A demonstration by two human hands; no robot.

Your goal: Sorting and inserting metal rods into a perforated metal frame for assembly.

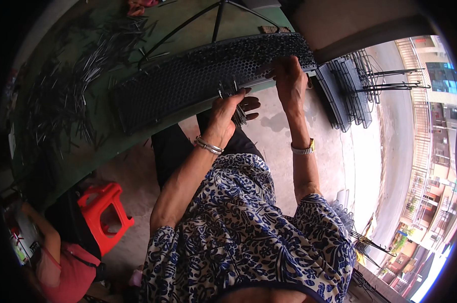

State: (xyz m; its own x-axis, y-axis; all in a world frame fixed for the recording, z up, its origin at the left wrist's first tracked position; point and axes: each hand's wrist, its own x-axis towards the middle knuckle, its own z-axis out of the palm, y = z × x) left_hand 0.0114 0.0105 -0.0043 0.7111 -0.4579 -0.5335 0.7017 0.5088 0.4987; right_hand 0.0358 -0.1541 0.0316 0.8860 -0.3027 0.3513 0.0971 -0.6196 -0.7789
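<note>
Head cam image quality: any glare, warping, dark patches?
Head view, right: sunlit ground outside washed nearly white. Head view, middle: fisheye bows the perforated tray. Head view, left: piled dark rods sink into shadow; corners black.

The left hand [223,112] grips a bundle of thin dark rods [240,116] beside the near edge of a long black perforated panel [178,83], while the right hand [291,83] is bent with its fingertips at the panel's right part; whether they pinch anything is too small to tell. The panel lies on a green table [185,17], with a loose heap of similar rods [69,96] to its left. Dark panels with hooked wires [345,91] stand at right, and a red stool [103,214] sits lower left near a person in a pink top [72,272]
</note>
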